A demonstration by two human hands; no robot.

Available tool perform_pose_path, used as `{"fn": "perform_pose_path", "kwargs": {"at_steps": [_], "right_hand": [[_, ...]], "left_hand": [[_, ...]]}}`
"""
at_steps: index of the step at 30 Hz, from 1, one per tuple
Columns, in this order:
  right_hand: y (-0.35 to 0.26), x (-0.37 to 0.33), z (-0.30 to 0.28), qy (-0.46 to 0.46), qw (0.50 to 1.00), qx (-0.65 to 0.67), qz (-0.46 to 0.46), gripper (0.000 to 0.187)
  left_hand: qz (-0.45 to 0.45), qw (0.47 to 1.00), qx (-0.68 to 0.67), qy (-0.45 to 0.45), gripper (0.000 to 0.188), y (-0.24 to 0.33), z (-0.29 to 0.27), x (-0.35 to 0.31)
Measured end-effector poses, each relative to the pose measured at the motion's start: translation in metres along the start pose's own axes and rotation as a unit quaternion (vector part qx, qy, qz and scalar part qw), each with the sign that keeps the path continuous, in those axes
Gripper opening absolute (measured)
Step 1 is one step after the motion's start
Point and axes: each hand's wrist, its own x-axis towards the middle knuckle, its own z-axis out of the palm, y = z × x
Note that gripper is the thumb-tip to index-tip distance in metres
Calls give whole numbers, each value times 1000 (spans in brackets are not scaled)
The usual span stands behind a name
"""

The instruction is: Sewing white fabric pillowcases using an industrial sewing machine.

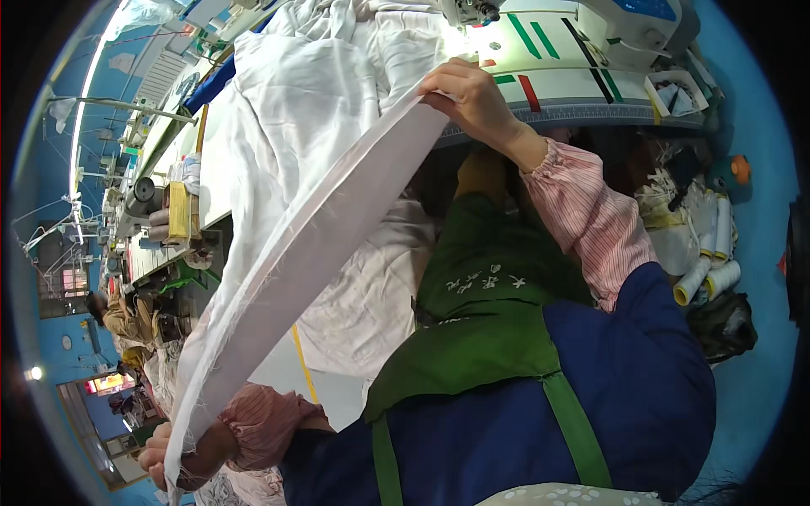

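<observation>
A long white fabric panel [337, 215] with a folded, frayed edge is stretched on a slant between my hands. My right hand [472, 99] pinches its upper end near the front edge of the sewing table. At the lower left, my left hand [190, 455] is closed round the other end, its fingers partly covered by the cloth. More white cloth [312, 110] lies bunched on the table and hangs over its front, joining the panel's far side. The sewing machine [645, 25] stands beyond my right hand, its needle area lit.
Green, red and black tape strips [527, 93] and a grey ruler [591, 111] mark the table. A small white box [675, 93] sits at its right end. Thread cones [717, 278] and bags are at the right. Other sewing stations line the left, where another person [126, 320] sits.
</observation>
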Motion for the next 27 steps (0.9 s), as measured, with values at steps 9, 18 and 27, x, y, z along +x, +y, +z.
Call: {"fn": "perform_pose_path", "kwargs": {"at_steps": [9, 18, 27], "right_hand": [[-13, -1, 30, 115, 989, -51, 77, 11], [-12, -14, 32, 143, 984, -52, 91, 12], [-8, -27, 17, 147, 985, 9, 89, 15]], "left_hand": [[-29, 979, 204, -1, 19, -15, -2, -28], [155, 876, 442, -113, 36, -38, -38, -31], [143, 850, 487, -140, 21, -37, -32, -27]]}}
